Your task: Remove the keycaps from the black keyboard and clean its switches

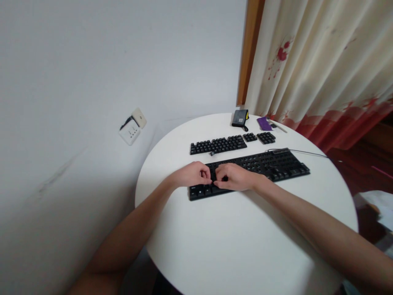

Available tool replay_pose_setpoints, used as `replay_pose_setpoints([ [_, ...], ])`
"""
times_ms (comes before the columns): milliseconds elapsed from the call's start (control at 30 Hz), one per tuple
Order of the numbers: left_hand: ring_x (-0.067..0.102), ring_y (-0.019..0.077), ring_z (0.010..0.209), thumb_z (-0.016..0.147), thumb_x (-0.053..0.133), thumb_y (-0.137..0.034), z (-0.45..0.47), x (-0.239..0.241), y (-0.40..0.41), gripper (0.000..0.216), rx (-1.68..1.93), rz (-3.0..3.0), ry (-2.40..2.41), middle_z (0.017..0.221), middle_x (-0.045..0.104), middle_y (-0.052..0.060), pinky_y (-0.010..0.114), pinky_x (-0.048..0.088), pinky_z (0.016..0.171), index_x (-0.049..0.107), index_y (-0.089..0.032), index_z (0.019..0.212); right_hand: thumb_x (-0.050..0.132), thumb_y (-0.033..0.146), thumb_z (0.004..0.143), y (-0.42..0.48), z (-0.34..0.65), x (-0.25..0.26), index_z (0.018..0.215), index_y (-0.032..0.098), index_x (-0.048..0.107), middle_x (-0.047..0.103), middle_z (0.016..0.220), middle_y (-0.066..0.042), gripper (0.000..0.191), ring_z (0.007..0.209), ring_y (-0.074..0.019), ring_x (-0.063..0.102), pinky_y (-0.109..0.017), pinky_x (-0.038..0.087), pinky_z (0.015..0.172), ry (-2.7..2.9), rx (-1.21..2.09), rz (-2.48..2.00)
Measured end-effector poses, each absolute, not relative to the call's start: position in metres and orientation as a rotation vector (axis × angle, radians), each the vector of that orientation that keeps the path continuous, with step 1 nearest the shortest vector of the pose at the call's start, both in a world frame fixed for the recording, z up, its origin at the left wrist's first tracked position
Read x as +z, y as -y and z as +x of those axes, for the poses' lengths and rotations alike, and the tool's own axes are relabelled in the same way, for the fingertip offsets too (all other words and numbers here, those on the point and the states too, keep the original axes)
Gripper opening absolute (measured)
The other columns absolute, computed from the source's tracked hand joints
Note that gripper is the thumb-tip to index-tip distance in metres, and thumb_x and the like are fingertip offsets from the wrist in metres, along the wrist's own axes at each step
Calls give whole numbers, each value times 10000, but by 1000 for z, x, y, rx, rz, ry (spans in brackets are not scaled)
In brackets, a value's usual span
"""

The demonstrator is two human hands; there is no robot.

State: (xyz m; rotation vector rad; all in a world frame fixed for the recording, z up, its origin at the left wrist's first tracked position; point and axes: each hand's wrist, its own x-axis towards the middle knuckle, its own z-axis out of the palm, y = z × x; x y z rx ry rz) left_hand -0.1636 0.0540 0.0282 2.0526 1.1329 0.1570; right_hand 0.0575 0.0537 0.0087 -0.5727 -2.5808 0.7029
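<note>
A black keyboard [270, 164] lies across the round white table [239, 246]. My left hand [193, 174] rests on the keyboard's left end with its fingers curled in a pinch. My right hand [235, 177] sits right beside it on the keys, fingers also curled and pressed together. The two hands' fingertips nearly touch. What they pinch is too small to make out. Behind the keyboard lie rows of loose black keycaps [217, 145], laid out in keyboard order, with two smaller keycap groups [260, 137] to the right.
A dark pouch [240, 118], a purple card [264, 123] and a pen [278, 126] lie at the table's far edge. The keyboard's cable [307, 153] runs off to the right. A wall socket [132, 127] is on the left wall; a curtain [322, 69] hangs at the right.
</note>
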Motion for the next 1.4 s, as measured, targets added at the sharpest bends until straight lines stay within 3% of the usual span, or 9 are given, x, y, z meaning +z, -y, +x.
replay_pose_setpoints([
  [400,532,124,577,788,629,-413,-163,27,-55,260,148,2021,-1163,621,610,0,216,348,510,682,-160,762,595,311,888,-58,60,-2,621,154,641,560,634,12,313,596,-107,492,-232,359,592,2429,960,-618],
  [667,544,127,589,710,726,-360,-162,29,-54,211,156,2019,-1170,627,612,-6,219,378,527,677,-159,748,593,294,885,-59,60,-2,598,149,606,548,621,15,322,605,-107,490,-230,368,600,2421,985,-603],
  [833,551,127,595,742,708,-327,-160,27,-53,171,186,2040,-1161,642,622,-4,220,394,535,683,-159,763,585,298,894,-58,60,1,620,149,615,557,639,12,313,611,-109,495,-235,376,606,2424,1017,-579],
  [933,580,144,680,835,614,-309,-158,23,-59,168,438,2156,-1260,739,659,19,243,441,624,697,-163,831,586,316,899,-58,60,0,633,147,629,559,643,15,318,615,-107,490,-235,381,618,2403,1009,-597],
  [1100,579,200,1025,928,466,-197,-157,9,-77,264,844,2481,-1353,1100,660,59,357,433,956,699,-199,1053,594,343,894,-58,58,-5,658,135,666,590,633,8,322,613,-110,500,-233,388,618,2401,1018,-656],
  [1233,544,228,1105,958,429,-197,-158,-3,-87,314,783,2619,-1384,1193,644,60,417,410,1008,667,-205,1163,560,307,904,-60,56,-8,781,130,710,664,718,-18,263,671,-133,557,-238,429,654,2303,1001,-750],
  [1400,505,241,1130,983,420,-273,-158,-11,-94,336,649,2642,-1458,1267,607,53,431,401,1008,631,-220,1239,497,184,904,-71,51,-7,1112,149,684,694,947,-69,282,857,-180,603,-290,439,837,2162,405,-1155],
])
